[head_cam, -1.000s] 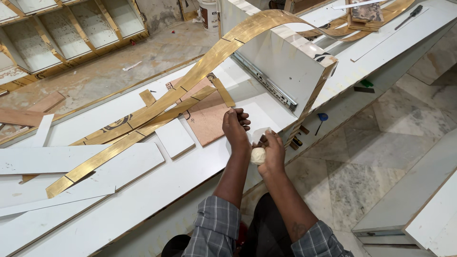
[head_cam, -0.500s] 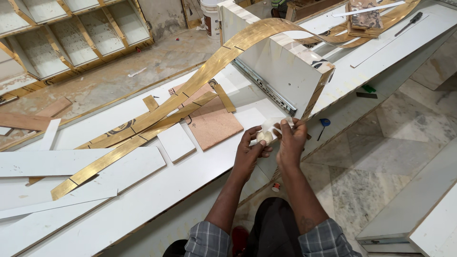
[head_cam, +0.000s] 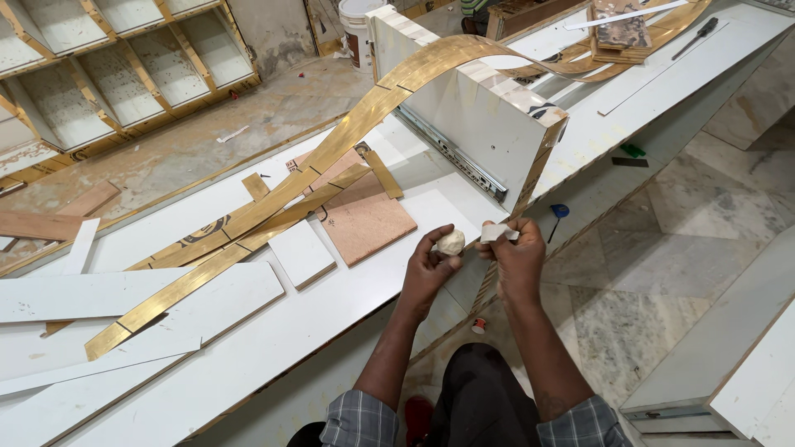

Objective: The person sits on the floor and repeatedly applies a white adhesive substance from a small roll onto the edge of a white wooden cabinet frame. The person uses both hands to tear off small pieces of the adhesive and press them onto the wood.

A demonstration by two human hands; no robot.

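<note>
On the long white laminate surface (head_cam: 273,348), left hand (head_cam: 428,269) pinches a pale putty lump (head_cam: 451,242); right hand (head_cam: 515,257) grips a small white scrap (head_cam: 495,233), beside the white drawer box (head_cam: 472,124).

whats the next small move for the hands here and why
Probably bring the right hand with its small white flat piece onto the off-white putty-like lump in the left hand: the two are held close but apart, above the white board's edge.
</note>
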